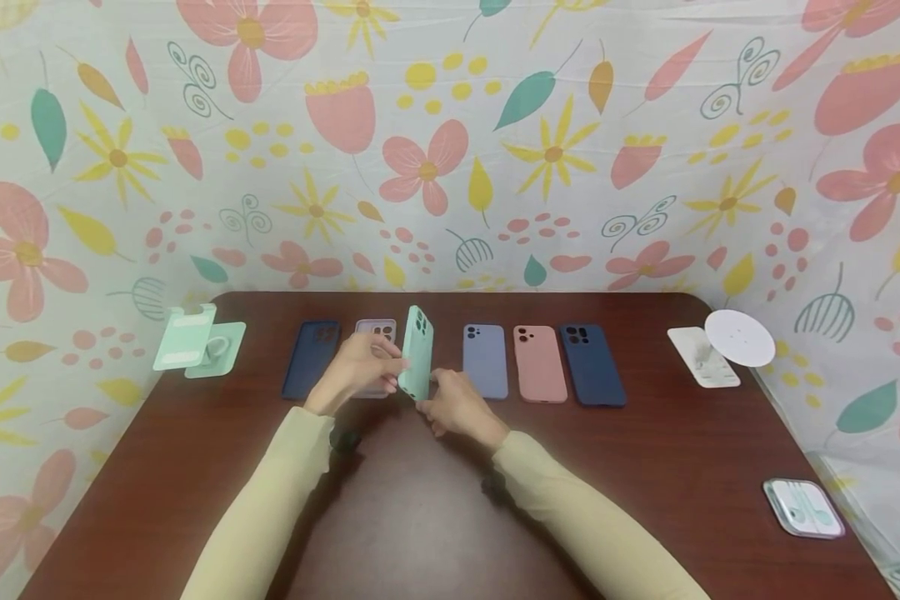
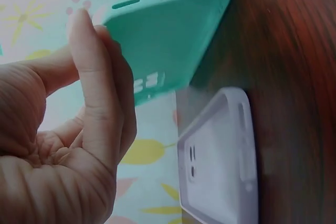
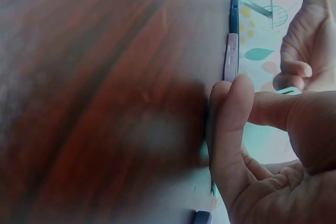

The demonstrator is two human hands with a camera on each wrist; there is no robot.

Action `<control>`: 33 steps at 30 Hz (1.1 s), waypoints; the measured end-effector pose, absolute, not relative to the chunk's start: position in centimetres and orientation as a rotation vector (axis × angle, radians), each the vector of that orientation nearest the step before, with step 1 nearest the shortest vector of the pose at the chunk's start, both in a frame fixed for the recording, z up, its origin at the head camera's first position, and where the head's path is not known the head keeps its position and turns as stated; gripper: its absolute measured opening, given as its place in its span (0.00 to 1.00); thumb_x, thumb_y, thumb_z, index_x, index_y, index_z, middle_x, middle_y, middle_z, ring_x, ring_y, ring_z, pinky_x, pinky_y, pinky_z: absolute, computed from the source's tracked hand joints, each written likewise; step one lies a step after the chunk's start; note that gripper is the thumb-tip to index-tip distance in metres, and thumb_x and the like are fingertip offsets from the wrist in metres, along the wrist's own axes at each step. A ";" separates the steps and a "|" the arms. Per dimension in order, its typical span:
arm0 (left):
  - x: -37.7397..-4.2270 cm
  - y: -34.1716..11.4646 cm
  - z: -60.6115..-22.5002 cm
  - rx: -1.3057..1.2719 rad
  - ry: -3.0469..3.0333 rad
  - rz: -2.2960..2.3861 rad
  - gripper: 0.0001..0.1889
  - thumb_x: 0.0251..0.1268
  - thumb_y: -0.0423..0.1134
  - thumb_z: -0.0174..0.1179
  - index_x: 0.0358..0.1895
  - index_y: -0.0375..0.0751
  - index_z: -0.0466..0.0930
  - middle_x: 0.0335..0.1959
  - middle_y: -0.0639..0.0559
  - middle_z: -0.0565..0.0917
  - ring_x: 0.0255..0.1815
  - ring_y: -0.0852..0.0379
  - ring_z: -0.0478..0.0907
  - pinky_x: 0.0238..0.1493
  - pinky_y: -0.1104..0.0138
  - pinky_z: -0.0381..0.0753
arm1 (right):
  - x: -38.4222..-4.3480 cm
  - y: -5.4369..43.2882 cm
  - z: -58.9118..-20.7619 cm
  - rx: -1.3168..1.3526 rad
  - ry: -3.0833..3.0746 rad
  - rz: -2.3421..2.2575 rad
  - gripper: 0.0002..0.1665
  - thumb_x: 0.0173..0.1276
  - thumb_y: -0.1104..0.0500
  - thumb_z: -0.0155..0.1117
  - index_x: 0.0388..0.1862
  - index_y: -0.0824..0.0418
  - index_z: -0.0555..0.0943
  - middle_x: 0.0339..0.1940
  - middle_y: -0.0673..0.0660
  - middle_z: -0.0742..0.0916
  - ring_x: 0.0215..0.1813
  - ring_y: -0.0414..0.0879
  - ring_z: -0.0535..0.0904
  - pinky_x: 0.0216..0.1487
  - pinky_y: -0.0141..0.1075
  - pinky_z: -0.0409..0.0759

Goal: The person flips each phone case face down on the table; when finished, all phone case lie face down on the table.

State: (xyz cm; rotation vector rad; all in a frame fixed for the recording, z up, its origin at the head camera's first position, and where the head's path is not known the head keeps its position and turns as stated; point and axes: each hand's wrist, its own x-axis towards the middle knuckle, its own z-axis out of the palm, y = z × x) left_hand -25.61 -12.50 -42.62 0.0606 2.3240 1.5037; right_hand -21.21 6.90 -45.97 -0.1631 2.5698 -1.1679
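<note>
Mint-green rectangular plastic-looking phone case (image 1: 417, 358): tilted up, right of the lilac rectangular plastic-looking case (image 2: 218, 163)
Left hand (image 1: 356, 364), right hand (image 1: 459, 406): fingers pinching its edges
Lilac case: bonk risk if either slips imo

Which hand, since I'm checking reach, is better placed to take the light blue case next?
Probably the right hand: in the head view it is close to the light blue case, while the left hand is farther off, across the mint case, which both hands touch.
</note>
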 end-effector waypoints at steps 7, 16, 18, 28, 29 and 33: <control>-25.5 -13.5 -43.3 0.070 2.292 1.519 0.11 0.71 0.34 0.73 0.49 0.34 0.84 0.29 0.47 0.89 0.25 0.56 0.88 0.36 0.63 0.93 | -21.3 7.1 -45.9 -0.135 2.595 -1.137 0.30 0.74 0.65 0.73 0.70 0.77 0.76 0.26 0.59 0.87 0.20 0.45 0.86 0.23 0.34 0.85; -25.5 -13.3 -44.2 0.111 2.350 1.478 0.12 0.73 0.31 0.70 0.53 0.28 0.85 0.34 0.42 0.90 0.25 0.58 0.89 0.36 0.64 0.93 | -21.1 7.5 -46.0 -0.108 2.622 -1.112 0.24 0.74 0.65 0.73 0.62 0.76 0.79 0.27 0.58 0.87 0.19 0.44 0.86 0.26 0.33 0.85; -25.5 -13.1 -44.5 0.145 2.423 1.415 0.12 0.74 0.31 0.68 0.54 0.27 0.86 0.37 0.39 0.91 0.24 0.58 0.89 0.36 0.64 0.93 | -21.1 7.6 -46.0 -0.101 2.622 -1.118 0.23 0.74 0.65 0.73 0.62 0.76 0.79 0.27 0.58 0.87 0.19 0.44 0.86 0.26 0.33 0.85; -25.3 -11.9 -44.6 0.241 2.617 1.195 0.10 0.72 0.30 0.67 0.49 0.27 0.89 0.38 0.38 0.92 0.21 0.58 0.89 0.35 0.67 0.89 | -21.0 7.9 -45.9 -0.083 2.628 -1.116 0.19 0.74 0.66 0.73 0.58 0.75 0.80 0.25 0.59 0.87 0.18 0.44 0.85 0.24 0.32 0.85; -25.3 -11.8 -44.6 0.248 2.626 1.178 0.09 0.72 0.30 0.67 0.47 0.27 0.90 0.38 0.38 0.92 0.21 0.58 0.89 0.34 0.68 0.89 | -21.1 8.0 -45.9 -0.081 2.629 -1.113 0.19 0.74 0.66 0.73 0.57 0.75 0.80 0.25 0.58 0.87 0.19 0.44 0.85 0.24 0.32 0.84; -25.4 -11.2 -44.7 0.282 2.675 1.084 0.07 0.73 0.30 0.67 0.36 0.30 0.90 0.31 0.40 0.92 0.20 0.59 0.89 0.29 0.72 0.84 | -21.1 8.1 -45.9 -0.065 2.621 -1.115 0.18 0.74 0.66 0.73 0.57 0.74 0.80 0.26 0.58 0.87 0.19 0.44 0.85 0.23 0.31 0.83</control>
